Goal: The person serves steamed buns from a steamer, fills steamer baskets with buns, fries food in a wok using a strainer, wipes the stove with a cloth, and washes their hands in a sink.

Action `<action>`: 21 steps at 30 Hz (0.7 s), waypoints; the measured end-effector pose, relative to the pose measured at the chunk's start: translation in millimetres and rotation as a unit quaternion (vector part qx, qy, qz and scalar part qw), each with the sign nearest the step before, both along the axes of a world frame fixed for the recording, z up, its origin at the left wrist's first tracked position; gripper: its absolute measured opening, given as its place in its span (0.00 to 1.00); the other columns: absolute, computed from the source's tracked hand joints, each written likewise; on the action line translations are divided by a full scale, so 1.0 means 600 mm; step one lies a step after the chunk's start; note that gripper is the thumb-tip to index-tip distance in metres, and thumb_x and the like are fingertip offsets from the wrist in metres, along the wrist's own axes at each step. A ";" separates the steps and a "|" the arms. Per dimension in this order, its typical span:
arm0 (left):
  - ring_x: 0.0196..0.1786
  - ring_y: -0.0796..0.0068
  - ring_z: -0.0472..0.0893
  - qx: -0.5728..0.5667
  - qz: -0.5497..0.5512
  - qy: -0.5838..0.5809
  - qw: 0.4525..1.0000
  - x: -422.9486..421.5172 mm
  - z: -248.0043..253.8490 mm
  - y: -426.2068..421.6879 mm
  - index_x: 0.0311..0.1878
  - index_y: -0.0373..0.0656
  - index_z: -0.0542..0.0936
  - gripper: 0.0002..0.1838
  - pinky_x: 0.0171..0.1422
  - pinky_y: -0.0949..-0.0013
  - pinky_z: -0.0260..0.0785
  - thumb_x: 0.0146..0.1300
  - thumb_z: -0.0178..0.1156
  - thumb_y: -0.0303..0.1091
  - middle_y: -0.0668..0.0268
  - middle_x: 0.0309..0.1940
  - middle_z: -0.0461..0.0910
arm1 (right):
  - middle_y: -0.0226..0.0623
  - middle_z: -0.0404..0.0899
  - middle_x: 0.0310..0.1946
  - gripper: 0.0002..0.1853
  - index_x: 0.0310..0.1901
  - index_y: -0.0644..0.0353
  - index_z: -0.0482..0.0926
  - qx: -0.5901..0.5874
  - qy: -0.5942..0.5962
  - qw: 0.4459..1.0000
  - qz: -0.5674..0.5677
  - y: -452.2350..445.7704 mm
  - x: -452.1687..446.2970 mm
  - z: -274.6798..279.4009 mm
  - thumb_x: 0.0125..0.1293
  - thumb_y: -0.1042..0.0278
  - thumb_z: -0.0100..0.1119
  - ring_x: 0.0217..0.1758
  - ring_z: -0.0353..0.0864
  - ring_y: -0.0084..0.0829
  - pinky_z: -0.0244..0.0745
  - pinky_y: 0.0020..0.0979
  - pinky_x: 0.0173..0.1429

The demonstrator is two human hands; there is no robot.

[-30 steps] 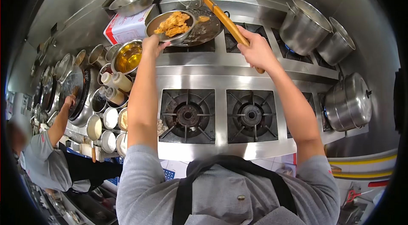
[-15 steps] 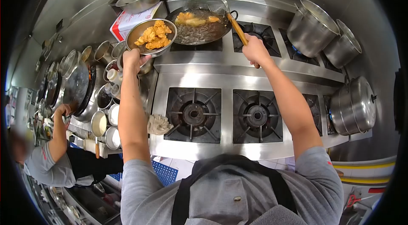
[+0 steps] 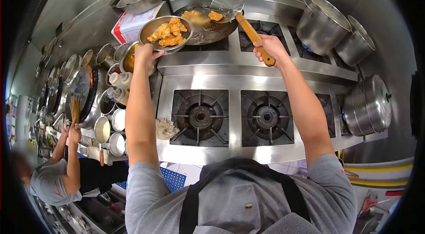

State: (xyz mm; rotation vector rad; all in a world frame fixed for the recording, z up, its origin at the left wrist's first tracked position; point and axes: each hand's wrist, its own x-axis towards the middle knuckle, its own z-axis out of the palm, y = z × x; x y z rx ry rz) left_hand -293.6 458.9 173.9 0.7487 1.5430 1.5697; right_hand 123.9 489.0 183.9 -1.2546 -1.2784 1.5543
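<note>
My left hand (image 3: 146, 52) grips the near rim of a metal bowl (image 3: 186, 41) that holds several pieces of golden fried food (image 3: 170, 32). Closed around the wooden handle of a wire skimmer (image 3: 252, 35) is my right hand (image 3: 271, 49). The skimmer's mesh head lies over the right side of a dark wok (image 3: 201, 36), with a fried piece (image 3: 215, 16) at its lower left edge. More fried food (image 3: 190, 14) sits in the wok's oil, left of the skimmer and partly behind the bowl.
Two tall pots (image 3: 319, 28) stand at the back right, and a lidded pot (image 3: 368, 105) nearer. Two burners (image 3: 200, 117) lie in front of me. Squeeze bottles (image 3: 119, 94) and a cloth (image 3: 165, 128) are at the left. A co-worker (image 3: 55, 176) holds a bamboo brush (image 3: 75, 108).
The skimmer has swung round so its mesh faces up, with a fried piece at its edge. The bowl has shifted slightly right since half a second ago. The co-worker's brush is raised into view.
</note>
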 end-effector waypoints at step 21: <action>0.43 0.53 0.82 -0.003 -0.098 0.017 0.995 0.100 -0.014 0.104 0.54 0.17 0.67 0.17 0.40 0.60 0.87 0.65 0.47 0.19 0.45 0.49 0.75 | 0.34 0.75 0.22 0.33 0.72 0.50 0.65 0.219 -0.272 0.933 0.093 -0.121 0.024 0.115 0.64 0.75 0.55 0.17 0.72 0.23 0.72 0.29 0.20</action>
